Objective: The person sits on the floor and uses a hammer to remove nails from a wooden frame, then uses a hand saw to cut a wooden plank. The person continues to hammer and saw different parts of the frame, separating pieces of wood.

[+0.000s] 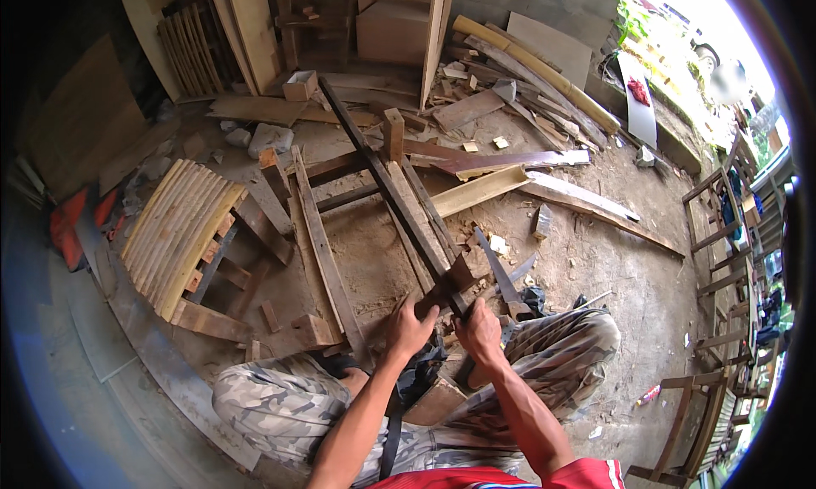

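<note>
Wooden slat (387, 179) runs from both hands away over the dirt floor (586, 268). Left hand (410, 327) grasps its near end from the side; right hand (478, 332) is clenched around a knife (501, 276), blade beside the slat, forearms bent between the knees.

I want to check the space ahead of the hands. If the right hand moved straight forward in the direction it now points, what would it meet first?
Probably the large blade lying on the dirt just beyond the right hand, which grips the near end of the long dark slat. Depth is unclear.
</note>
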Motion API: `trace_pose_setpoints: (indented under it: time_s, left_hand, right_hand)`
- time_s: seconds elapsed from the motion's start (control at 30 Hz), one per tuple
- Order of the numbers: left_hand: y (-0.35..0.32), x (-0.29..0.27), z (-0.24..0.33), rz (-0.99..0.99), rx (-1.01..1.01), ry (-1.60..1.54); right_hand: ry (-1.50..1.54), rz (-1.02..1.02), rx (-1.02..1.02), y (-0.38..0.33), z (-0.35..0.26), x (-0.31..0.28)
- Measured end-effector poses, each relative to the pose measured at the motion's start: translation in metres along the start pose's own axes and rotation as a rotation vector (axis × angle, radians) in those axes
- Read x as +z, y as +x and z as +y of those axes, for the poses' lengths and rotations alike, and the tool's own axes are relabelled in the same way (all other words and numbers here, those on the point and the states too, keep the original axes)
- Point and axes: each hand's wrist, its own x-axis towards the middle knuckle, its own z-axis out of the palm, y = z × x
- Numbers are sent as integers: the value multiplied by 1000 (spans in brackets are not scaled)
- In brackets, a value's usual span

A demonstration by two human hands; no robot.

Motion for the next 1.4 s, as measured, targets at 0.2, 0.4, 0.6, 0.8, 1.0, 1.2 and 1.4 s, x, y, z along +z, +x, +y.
trace_pose_setpoints:
  time_s: [0.2,0.4,0.6,0.8,1.0,1.2,1.4]
  left_hand:
    - [52,30,12,32,-19,49]
    - [59,37,-11,1,116,-138]
    - [55,26,-7,-109,125,-153]
    - [56,32,-16,-66,159,40]
    - [59,38,-24,-56,184,-2]
    - [62,37,-22,-116,57,24]
    - [74,35,-23,-157,85,-85]
  right_hand:
    - [6,-28,26,-6,5,5]
    - [89,-40,-77,-29,4,7]
    - [91,-86,-46,-41,2,12]
    - [41,-5,-69,-43,8,18]
    - [23,48,-82,-39,13,19]
    - [68,66,-88,-32,12,22]
    - [47,87,-75,-21,2,24]
